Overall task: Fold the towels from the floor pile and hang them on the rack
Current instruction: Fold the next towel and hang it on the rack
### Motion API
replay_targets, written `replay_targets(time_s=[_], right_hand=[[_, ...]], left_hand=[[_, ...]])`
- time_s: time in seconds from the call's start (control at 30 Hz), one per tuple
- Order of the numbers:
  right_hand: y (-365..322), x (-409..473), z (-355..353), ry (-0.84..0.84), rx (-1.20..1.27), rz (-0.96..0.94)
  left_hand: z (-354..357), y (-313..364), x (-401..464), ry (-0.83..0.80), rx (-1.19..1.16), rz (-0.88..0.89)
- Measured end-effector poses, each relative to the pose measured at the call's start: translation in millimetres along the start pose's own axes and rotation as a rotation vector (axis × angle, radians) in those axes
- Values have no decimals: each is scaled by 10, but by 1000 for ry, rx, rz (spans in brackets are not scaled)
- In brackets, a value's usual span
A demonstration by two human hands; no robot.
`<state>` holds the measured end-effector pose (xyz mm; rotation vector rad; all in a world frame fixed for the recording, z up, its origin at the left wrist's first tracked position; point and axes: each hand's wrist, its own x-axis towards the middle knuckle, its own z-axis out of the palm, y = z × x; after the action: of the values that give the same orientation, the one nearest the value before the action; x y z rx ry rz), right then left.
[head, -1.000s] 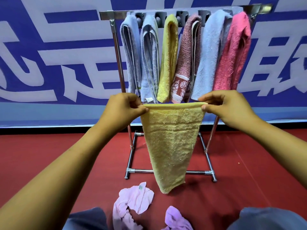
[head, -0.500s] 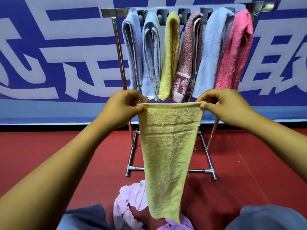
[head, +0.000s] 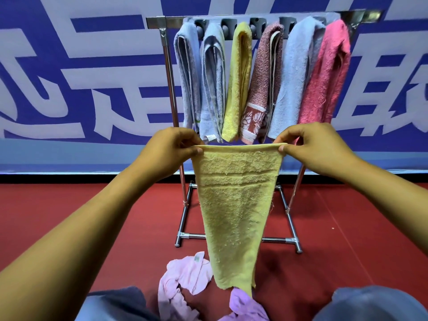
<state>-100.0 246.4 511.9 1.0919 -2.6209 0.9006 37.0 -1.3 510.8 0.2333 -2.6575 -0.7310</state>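
Pinching the two top corners of a yellow towel, the left hand and right hand stretch its upper edge taut so it hangs flat in front of the rack, ready for folding. Six folded towels already drape the top bar. Pink cloths remain piled on the red floor. Compared with half a second ago, the hanging towel sits slightly higher, clearing the pile.

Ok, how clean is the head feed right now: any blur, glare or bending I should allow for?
Head view: the yellow towel and both hands, left hand and right hand, are sharp; wide-angle bending bows the rack top bar and leans its posts; a slight glint on the bar's right end; lighting is even, with soft shadows on the red floor.
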Motion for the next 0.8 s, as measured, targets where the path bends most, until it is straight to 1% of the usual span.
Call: replay_targets(time_s=[0.17,0.37,0.53,0.7,0.8], right_hand=[[-16,4,-9,14,-22,0],[-58,13,-3,33,25,-19],[-47,44,0,19,141,-80],[-111,41,20,-41,308,-139],[-162,56,33,-69,334,-158]], left_hand=[[-14,37,-2,16,70,51],[6,102,-6,84,73,132],[15,157,15,79,6,151],[54,199,32,36,-166,171],[89,246,46,21,-210,200]])
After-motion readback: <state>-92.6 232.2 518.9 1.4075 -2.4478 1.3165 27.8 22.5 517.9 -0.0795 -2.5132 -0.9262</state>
